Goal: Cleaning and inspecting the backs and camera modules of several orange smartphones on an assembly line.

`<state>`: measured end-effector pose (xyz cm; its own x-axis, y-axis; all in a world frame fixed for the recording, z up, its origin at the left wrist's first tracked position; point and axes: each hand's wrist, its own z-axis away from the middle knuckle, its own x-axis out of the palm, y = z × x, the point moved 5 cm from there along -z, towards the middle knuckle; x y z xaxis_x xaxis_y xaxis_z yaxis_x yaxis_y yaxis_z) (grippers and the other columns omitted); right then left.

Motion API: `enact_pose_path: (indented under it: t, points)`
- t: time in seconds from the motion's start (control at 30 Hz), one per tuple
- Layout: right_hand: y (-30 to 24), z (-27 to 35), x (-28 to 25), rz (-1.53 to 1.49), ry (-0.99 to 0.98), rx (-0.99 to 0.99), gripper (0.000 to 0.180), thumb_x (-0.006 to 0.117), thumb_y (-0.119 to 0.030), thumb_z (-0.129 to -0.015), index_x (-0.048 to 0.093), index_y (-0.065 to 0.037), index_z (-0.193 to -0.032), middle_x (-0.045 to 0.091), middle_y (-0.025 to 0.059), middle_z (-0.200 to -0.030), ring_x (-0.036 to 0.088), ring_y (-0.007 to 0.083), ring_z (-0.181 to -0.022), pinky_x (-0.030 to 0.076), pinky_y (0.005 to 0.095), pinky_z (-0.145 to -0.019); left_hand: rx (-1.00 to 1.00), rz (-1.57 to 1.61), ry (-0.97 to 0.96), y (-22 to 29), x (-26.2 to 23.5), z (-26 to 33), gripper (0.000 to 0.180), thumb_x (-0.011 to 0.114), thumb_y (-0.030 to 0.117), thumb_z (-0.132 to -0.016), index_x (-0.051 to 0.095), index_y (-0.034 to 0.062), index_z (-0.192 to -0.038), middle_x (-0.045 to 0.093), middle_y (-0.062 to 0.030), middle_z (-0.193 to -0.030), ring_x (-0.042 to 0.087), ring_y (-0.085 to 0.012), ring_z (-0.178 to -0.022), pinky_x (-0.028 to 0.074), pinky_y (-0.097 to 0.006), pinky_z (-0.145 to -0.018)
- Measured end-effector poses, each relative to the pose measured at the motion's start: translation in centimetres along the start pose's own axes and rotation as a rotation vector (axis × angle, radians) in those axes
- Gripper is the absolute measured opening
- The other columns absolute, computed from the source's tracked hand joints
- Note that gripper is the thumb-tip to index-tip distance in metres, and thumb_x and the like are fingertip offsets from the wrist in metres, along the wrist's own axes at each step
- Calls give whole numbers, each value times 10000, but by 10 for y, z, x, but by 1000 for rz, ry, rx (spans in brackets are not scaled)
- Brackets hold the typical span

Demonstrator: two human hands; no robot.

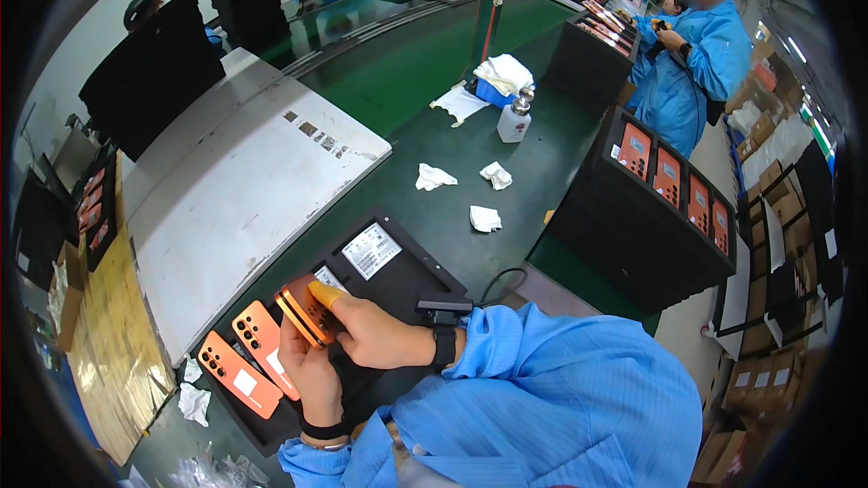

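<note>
Between my two hands is a small stack of what look like two orange phones (pixel 303 314), tilted up above a black tray. My left hand (pixel 307 378) is closed round their lower edge from below. The right hand (pixel 378 330) grips the upper side, with a yellow finger cot on one digit. Two more orange phones, one (pixel 239 374) at the left and another (pixel 263 340) beside it, lie camera side up on the black tray (pixel 411 262), each with a white label. Printed white label sheets (pixel 371 251) lie in the tray's far compartments.
Crumpled white wipes (pixel 436 177) and a pump bottle (pixel 514 117) stand beyond the tray, near a blue bin (pixel 495 93). A stack of black trays (pixel 646 208) with orange phones rises at right. A white board (pixel 244 181) lies left. Co-workers in blue, one person (pixel 701 54) at right, work farther off.
</note>
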<state>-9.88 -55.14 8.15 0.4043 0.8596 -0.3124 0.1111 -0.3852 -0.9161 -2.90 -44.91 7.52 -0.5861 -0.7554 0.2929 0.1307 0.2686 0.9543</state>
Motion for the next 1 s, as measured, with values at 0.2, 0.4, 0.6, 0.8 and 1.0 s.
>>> enact_pose_path:
  t: [0.2,0.4,0.6,0.8,1.0]
  points:
    - [12,11,7,-52,-21,45,792,495,110,-769,256,57,-1522,465,320,-1394,493,472,-1286,452,435,-1050,-31,54,0,-6,-6,6,403,499,-110,-882,573,-26,-1270,663,-84,-1149,640,-155,-1026,513,-281,-898]
    - [15,10,9,-15,-29,-6,811,479,114,-750,256,54,-1527,431,323,-1428,445,454,-1342,422,431,-1085,-14,32,6,-2,-4,7,420,448,-141,-862,580,-18,-1241,658,-83,-1142,639,-151,-1022,516,-275,-889]
    - [14,4,4,-11,-42,39,830,488,106,-721,270,58,-1521,482,324,-1381,483,451,-1311,435,428,-1073,-59,27,-5,0,-2,-4,448,463,-161,-833,574,-30,-1247,654,-95,-1151,648,-175,-1042,528,-289,-906]
    - [12,-2,1,-10,-60,75,816,495,92,-733,279,57,-1519,504,323,-1375,522,455,-1269,450,443,-1054,-85,37,2,4,0,-9,521,461,-192,-797,564,-30,-1281,660,-107,-1167,661,-195,-1053,539,-295,-902]
    - [10,-5,-3,48,-105,146,823,512,66,-744,256,58,-1526,534,336,-1329,552,464,-1219,464,446,-1030,-115,25,-79,3,-2,-13,574,444,-180,-850,522,-4,-1391,628,-89,-1235,630,-181,-1118,520,-308,-956]
